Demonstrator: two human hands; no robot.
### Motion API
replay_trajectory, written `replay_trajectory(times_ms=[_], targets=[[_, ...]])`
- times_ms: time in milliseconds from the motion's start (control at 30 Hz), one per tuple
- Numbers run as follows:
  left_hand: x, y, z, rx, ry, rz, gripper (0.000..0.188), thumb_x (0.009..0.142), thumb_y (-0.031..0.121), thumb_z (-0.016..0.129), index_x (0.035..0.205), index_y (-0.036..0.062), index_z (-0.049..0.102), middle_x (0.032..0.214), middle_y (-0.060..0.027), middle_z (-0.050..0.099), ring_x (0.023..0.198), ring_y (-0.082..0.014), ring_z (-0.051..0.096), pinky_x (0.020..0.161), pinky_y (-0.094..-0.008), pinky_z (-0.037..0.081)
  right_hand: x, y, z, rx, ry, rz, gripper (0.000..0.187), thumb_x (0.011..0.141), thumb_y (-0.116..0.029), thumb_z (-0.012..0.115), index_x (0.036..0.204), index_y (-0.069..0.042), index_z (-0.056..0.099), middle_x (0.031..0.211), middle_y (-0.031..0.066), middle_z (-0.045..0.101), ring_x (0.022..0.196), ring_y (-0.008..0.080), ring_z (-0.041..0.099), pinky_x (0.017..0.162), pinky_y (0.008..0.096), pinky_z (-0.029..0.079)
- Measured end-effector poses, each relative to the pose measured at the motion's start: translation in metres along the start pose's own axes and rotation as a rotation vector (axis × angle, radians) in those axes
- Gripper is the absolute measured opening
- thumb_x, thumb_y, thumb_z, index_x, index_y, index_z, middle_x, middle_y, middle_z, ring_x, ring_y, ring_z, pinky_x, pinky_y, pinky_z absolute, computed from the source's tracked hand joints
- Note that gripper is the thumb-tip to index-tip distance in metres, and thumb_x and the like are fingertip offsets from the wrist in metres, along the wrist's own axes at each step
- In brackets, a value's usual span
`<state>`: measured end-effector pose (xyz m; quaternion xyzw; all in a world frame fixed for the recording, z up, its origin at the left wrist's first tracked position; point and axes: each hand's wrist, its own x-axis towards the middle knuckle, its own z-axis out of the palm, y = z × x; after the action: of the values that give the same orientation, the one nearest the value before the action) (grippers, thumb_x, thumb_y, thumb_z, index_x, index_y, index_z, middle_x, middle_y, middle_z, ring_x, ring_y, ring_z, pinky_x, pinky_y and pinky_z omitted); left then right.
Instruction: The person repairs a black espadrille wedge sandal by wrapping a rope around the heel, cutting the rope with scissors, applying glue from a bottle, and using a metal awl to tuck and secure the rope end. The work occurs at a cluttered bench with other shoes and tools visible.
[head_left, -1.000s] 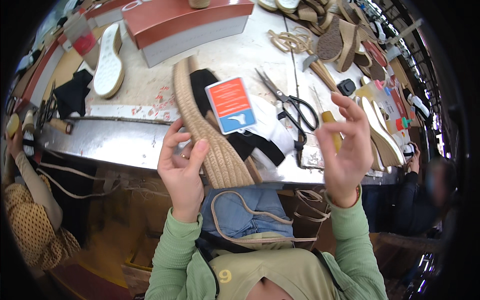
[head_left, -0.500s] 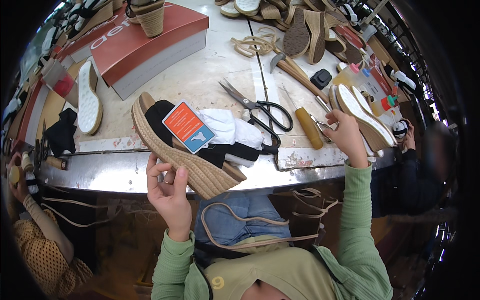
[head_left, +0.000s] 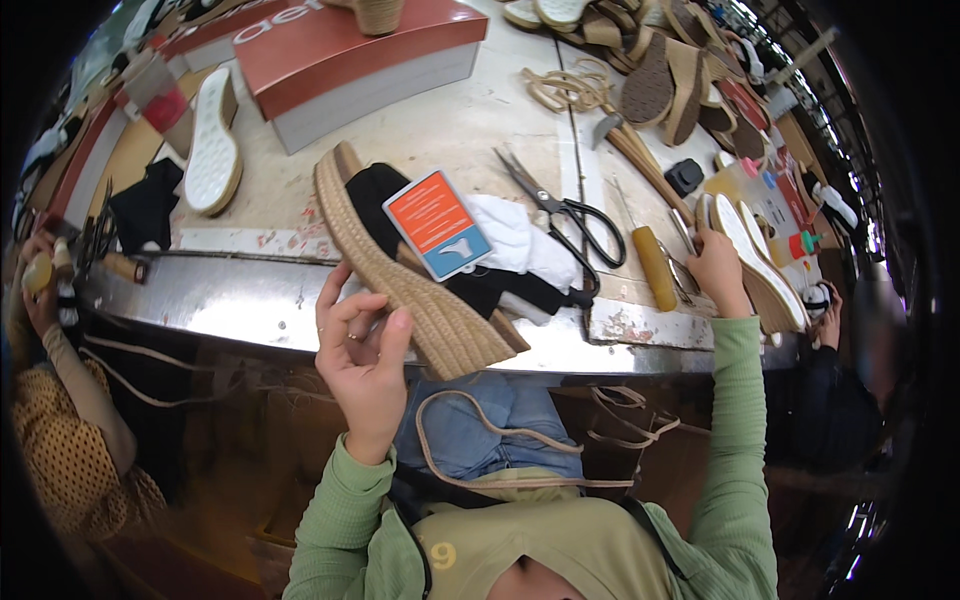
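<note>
A wedge sandal (head_left: pixel 410 290) with a braided rope-like sole and black straps lies tilted across the table's front edge. White tissue (head_left: pixel 510 232) pads it, and an orange-and-blue tag (head_left: pixel 440 225) rests on top. My left hand (head_left: pixel 365 350) holds its sole, thumb on the near side and some fingertips hidden behind. At the right, my right hand (head_left: pixel 718 272) has its fingers closed at the end of a thin metal tool (head_left: pixel 682 230), whose kind is unclear. An awl (head_left: pixel 654 270) with a yellow handle and black-handled scissors (head_left: pixel 565 210) lie between the hands.
White-topped wedge soles (head_left: pixel 765 270) stand beside my right hand. A hammer (head_left: pixel 640 160), a black block (head_left: pixel 684 177) and bottles (head_left: pixel 795 245) lie beyond. Back left are a red-lidded shoebox (head_left: pixel 370 60) and another sole (head_left: pixel 212 150). Co-workers' hands (head_left: pixel 40 275) show at both sides.
The view has shifted, so the table things appear farther right. My right hand's fingers have closed in around the thin metal tool. My left hand stays at the sandal.
</note>
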<state>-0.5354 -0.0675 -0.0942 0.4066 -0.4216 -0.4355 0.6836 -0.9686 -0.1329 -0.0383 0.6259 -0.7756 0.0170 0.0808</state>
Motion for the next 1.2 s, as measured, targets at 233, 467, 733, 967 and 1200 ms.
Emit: replay_trajectory(times_ms=[233,467,733,967,1200], targets=[[0.003,-0.003,0.002,0.004,0.010,0.035,0.025,0.086,-0.003,0.068,0.107,-0.0016,0.056,0.144,-0.0191,0.033,0.118,-0.0251,0.057,0.090,-0.0306,0.057,-0.017,-0.035,-0.065,0.410,0.314,0.044,0.022,0.088,-0.010,0.060,0.104,0.003,0.065,0.088,0.0094,0.065,0.078,0.0205,0.064,0.071,0.0333,0.052],[0.005,-0.002,0.006,-0.020,0.025,0.030,0.024,0.086,-0.004,0.069,0.107,-0.0011,0.058,0.144,-0.0184,0.033,0.116,-0.0249,0.058,0.090,-0.0296,0.057,-0.095,-0.174,-0.075,1.759,0.303,-0.411,0.023,0.098,-0.002,0.051,0.119,-0.001,0.042,0.108,0.0242,0.059,0.093,0.0287,0.068,0.081,0.0349,0.060],[0.006,0.002,0.009,0.014,0.056,-0.008,0.016,0.084,-0.006,0.070,0.099,-0.0029,0.065,0.143,-0.0180,0.034,0.116,-0.0241,0.059,0.090,-0.0285,0.058,-0.109,-0.239,-0.025,1.502,0.307,-0.551,0.038,0.074,0.005,0.081,0.100,-0.005,0.055,0.101,0.0146,0.070,0.106,0.0267,0.063,0.093,0.0387,0.051],[0.006,0.003,0.009,-0.033,0.071,-0.036,0.016,0.083,-0.007,0.071,0.098,-0.0045,0.065,0.143,-0.0182,0.035,0.112,-0.0236,0.061,0.088,-0.0278,0.058,-0.104,-0.239,-0.020,1.154,0.389,-0.624,0.038,0.071,-0.011,0.087,0.098,-0.010,0.060,0.094,0.0056,0.076,0.117,0.0274,0.054,0.100,0.0385,0.038],[0.006,0.003,0.010,-0.096,0.106,-0.056,0.014,0.082,-0.008,0.071,0.094,-0.0041,0.064,0.141,-0.0197,0.037,0.107,-0.0227,0.063,0.086,-0.0275,0.059,-0.103,-0.243,-0.016,1.146,0.390,-0.607,0.037,0.072,-0.015,0.087,0.098,-0.011,0.061,0.092,0.0036,0.076,0.117,0.0260,0.054,0.100,0.0364,0.036]])
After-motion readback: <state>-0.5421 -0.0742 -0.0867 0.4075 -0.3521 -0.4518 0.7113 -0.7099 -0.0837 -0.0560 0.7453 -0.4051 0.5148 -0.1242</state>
